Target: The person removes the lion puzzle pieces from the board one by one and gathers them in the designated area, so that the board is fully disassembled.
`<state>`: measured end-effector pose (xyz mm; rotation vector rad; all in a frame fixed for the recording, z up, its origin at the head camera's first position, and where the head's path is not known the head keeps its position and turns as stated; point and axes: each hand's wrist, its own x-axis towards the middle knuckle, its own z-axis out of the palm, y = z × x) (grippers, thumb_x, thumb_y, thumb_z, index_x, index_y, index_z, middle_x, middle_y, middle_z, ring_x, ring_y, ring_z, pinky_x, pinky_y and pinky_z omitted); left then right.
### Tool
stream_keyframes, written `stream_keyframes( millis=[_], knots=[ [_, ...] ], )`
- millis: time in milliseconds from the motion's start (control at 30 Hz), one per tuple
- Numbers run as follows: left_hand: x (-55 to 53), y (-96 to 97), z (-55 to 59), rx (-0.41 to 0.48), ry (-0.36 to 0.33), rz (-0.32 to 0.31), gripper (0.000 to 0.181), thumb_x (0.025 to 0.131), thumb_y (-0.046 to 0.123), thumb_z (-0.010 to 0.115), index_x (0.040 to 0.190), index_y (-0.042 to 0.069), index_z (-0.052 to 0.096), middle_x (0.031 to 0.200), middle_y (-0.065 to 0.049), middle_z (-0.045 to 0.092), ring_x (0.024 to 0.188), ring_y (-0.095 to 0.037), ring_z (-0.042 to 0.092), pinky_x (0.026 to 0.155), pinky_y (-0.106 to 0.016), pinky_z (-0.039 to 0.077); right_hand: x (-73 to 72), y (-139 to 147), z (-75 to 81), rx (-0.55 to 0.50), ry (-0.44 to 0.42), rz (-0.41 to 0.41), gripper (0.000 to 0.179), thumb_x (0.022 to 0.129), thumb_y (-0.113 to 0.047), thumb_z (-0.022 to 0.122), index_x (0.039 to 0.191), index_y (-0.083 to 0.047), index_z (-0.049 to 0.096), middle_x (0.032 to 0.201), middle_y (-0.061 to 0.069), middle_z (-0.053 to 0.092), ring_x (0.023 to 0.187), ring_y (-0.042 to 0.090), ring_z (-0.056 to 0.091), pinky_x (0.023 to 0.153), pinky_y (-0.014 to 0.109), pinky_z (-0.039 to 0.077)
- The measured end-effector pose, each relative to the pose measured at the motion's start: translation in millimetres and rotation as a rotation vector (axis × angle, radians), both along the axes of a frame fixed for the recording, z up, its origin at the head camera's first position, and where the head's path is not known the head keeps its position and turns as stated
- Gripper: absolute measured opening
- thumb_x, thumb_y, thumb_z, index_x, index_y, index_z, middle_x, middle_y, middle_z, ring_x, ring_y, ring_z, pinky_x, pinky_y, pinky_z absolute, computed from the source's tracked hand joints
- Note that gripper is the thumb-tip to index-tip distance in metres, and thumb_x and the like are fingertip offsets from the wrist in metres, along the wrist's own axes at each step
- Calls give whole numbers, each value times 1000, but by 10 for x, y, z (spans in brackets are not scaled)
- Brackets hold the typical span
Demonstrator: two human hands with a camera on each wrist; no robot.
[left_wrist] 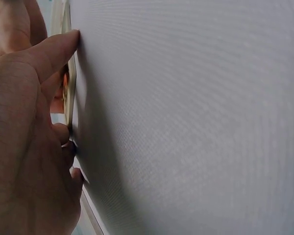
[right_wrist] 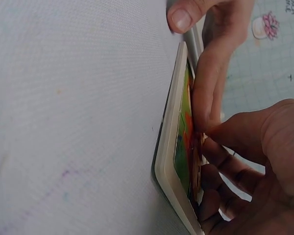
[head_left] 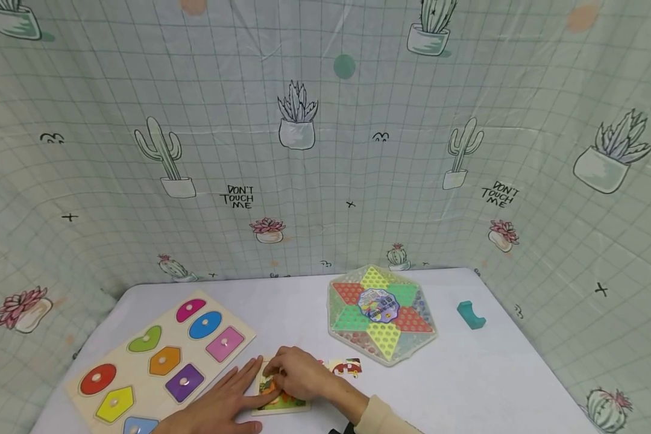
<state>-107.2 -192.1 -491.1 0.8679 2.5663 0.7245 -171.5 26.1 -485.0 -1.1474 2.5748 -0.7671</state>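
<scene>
**Both hands at the small picture puzzle**

We find the puzzle tray (right_wrist: 167,165) lying on the white table (head_left: 493,386) near its front edge, a colourful picture inside its pale rim. Our left hand (head_left: 222,404) grasps nothing: its fingers are extended, the index finger resting on the picture and the thumb down on the tabletop. Our right hand (head_left: 302,372) bends over the tray, thumb and fingertips touching the picture; we cannot tell whether they pinch a piece.

Just beyond the right hand we see loose puzzle pieces (head_left: 351,367). To the left lies a peg board (head_left: 175,331) of knobbed, coloured shapes. Behind the pieces, to the right, sits a hexagonal game board (head_left: 385,339) with a star pattern; farther right, a teal block (head_left: 471,315). A checked cactus-print cloth (head_left: 347,157) hangs behind.
</scene>
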Motion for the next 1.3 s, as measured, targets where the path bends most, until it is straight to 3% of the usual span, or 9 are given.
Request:
stream_keyframes(
  millis=[467,867,1133,1300],
  knots=[
    [-15,1,-21,-21,-9,-10,53,98,55,52,149,40,47,165,-23,18,149,-49,16,114,-72,10,4,3,-20,-44,-42,-36,19,96,-14,63,108,-18,77,91,-15,61,75,-7,49,71,13,44],
    [-15,14,-2,-42,-9,-4,54,97,57,54,148,40,50,165,-24,20,148,-50,18,114,-72,10,4,27,4,-115,-102,-42,14,90,-16,74,104,-19,74,82,-17,57,72,-7,51,66,13,46],
    [-31,7,-39,-28,-6,-4,51,98,55,54,147,39,52,164,-24,21,148,-50,18,113,-72,8,6,25,-22,-181,-201,-43,15,89,-13,74,103,-18,72,74,-16,61,63,-6,52,59,13,46],
    [-25,5,-26,-17,0,-11,51,98,56,52,147,40,52,164,-23,21,148,-49,18,114,-72,8,7,32,-35,-196,-192,-35,13,90,-12,73,102,-18,72,73,-17,60,63,-7,50,58,13,45]
  ],
)
